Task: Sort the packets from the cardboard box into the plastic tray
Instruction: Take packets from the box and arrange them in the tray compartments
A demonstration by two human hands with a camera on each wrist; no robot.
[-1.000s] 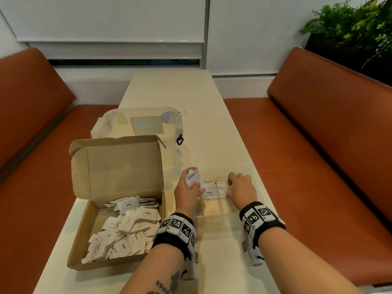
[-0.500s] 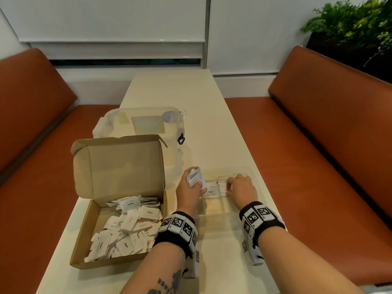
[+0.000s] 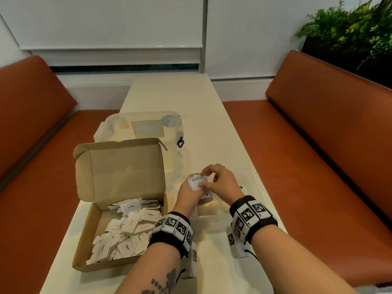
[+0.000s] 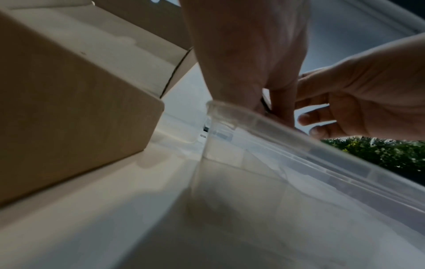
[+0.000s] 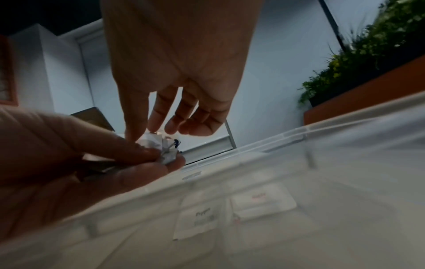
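Observation:
The open cardboard box (image 3: 84, 240) sits at the table's left, with several white packets (image 3: 131, 230) loose inside. To its right is the clear plastic tray (image 3: 253, 183), partly hidden by both hands. My left hand (image 3: 192, 193) grips a small stack of packets (image 3: 196, 181) above the tray's left end. My right hand (image 3: 203, 178) has reached across, and its thumb and forefinger pinch the top packet (image 5: 158, 142). In the right wrist view a "Pepper" packet (image 5: 202, 218) and a red-lettered packet (image 5: 262, 200) lie in separate tray compartments.
A clear lidded container (image 3: 146, 126) stands just behind the box's raised lid (image 3: 121, 168). Orange benches (image 3: 318, 145) run along both sides of the narrow cream table (image 3: 169, 92). A green plant (image 3: 350, 28) stands at the far right.
My right hand has left the tray's right compartment and moved left onto the stack in my left hand. The left hand has stayed nearly where it was.

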